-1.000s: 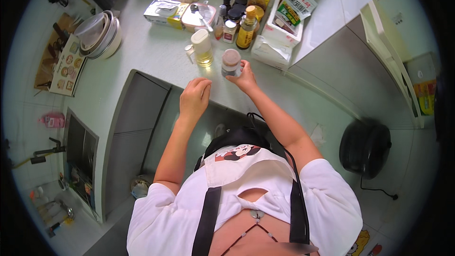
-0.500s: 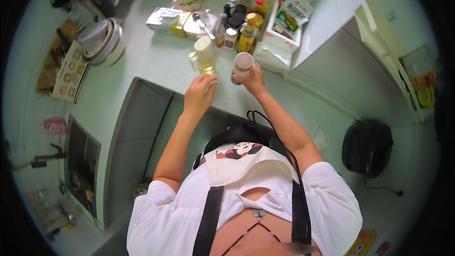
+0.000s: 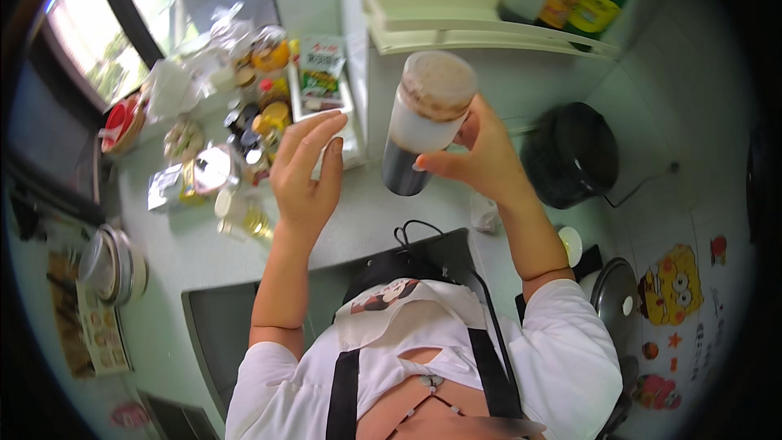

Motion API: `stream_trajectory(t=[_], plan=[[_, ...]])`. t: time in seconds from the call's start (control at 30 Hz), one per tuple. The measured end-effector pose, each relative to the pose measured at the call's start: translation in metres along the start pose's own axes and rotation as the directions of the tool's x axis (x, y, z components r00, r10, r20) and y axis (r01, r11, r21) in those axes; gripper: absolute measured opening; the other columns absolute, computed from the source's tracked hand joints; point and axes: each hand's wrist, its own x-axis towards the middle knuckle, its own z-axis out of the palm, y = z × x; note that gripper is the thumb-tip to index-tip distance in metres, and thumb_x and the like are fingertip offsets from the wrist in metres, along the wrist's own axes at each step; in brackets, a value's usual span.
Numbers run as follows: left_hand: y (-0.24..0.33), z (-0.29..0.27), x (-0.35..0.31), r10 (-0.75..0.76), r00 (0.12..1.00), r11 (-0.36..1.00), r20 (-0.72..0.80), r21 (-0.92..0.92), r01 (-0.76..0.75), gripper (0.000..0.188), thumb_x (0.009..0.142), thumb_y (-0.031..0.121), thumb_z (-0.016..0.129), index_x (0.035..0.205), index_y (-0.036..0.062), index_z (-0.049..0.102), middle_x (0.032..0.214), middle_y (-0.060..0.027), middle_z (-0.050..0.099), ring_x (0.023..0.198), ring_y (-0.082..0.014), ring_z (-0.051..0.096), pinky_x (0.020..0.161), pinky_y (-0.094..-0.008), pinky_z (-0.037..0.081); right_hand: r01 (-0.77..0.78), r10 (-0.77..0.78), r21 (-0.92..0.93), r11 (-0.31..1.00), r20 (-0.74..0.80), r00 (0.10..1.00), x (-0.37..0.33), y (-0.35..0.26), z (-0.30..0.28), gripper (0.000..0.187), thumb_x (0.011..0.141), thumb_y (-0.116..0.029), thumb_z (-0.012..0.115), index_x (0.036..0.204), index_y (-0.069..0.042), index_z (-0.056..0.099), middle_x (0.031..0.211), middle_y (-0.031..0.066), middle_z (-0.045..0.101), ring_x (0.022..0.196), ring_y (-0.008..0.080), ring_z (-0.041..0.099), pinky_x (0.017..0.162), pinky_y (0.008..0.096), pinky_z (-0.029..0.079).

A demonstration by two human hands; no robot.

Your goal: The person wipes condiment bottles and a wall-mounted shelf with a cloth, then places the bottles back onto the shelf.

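Note:
My right hand [image 3: 481, 151] grips a clear plastic bottle [image 3: 419, 134] with dark liquid in its lower part and a wide, frosted, brown-stained top. The bottle is lifted off the worktop and leans slightly. To its left, my left hand [image 3: 308, 167] is raised and apart from it, fingers stretched out and thumb away from them. Nothing shows in that hand, though its palm side is partly hidden. Beyond the left forearm, an oil jug [image 3: 254, 220] with a handle and yellow liquid stands on the counter [image 3: 167, 257].
Condiment bottles [image 3: 259, 126] crowd the back of the counter beside a white tray [image 3: 334, 106] of packets. A cream shelf [image 3: 456, 12] with bottles hangs ahead. At right are a black appliance [image 3: 570, 155] and a lidded pot [image 3: 615, 293]; stacked bowls [image 3: 114, 265] stand far left.
My view has turned right. My right hand has lifted the bottle up from the counter. My left hand has risen and its fingers have straightened; the pale object by it earlier no longer shows.

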Motion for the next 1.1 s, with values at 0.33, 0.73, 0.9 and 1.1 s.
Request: stream_trajectory(t=[0.33, 0.73, 0.9, 1.1], plan=[[0.044, 0.065, 0.117, 0.348, 0.934, 0.936, -0.084, 0.093, -0.34, 0.015, 0.079, 0.005, 0.062, 0.094, 0.0054, 0.067, 0.103, -0.009, 0.061, 0.09, -0.0274, 0.059, 0.075, -0.035, 0.049, 0.418, -0.459, -0.232, 0.878, -0.163, 0.874, 0.02, -0.101, -0.092, 0.052, 0.075, -0.014, 0.074, 0.118, 0.001, 0.05, 0.105, 0.0099, 0.061, 0.087, 0.0158, 0.061, 0.077, 0.027, 0.05], [0.027, 0.11, 0.164, 0.007, 0.98, 0.996, 0.201, 0.081, -0.024, 0.028, 0.084, 0.015, 0.058, 0.11, 0.0054, 0.06, 0.107, -0.014, 0.062, 0.097, -0.0273, 0.061, 0.082, -0.0359, 0.048, 0.377, -0.467, -0.355, 0.855, -0.213, 0.858, 0.119, -0.069, -0.114, 0.049, 0.077, -0.02, 0.075, 0.116, 0.0, 0.053, 0.104, 0.0095, 0.063, 0.097, 0.0153, 0.059, 0.086, 0.0278, 0.046], [0.028, 0.118, 0.168, -0.068, 0.963, 0.982, 0.262, 0.19, 0.017, 0.033, 0.083, 0.016, 0.057, 0.113, 0.0043, 0.058, 0.103, -0.0161, 0.064, 0.096, -0.0302, 0.062, 0.083, -0.0396, 0.048, 0.375, -0.482, -0.395, 0.839, -0.218, 0.849, 0.12, -0.061, -0.099, 0.044, 0.075, -0.018, 0.075, 0.108, 0.003, 0.055, 0.097, 0.0147, 0.065, 0.089, 0.021, 0.063, 0.08, 0.0319, 0.05], [0.027, 0.112, 0.167, -0.131, 0.94, 0.967, 0.314, 0.251, 0.051, 0.032, 0.084, 0.017, 0.054, 0.113, 0.0041, 0.059, 0.099, -0.0173, 0.065, 0.095, -0.0343, 0.06, 0.081, -0.0413, 0.047, 0.336, -0.474, -0.459, 0.823, -0.228, 0.85, 0.13, -0.046, -0.096, 0.041, 0.074, -0.018, 0.074, 0.104, 0.002, 0.055, 0.096, 0.0137, 0.065, 0.088, 0.0214, 0.063, 0.078, 0.032, 0.049]])
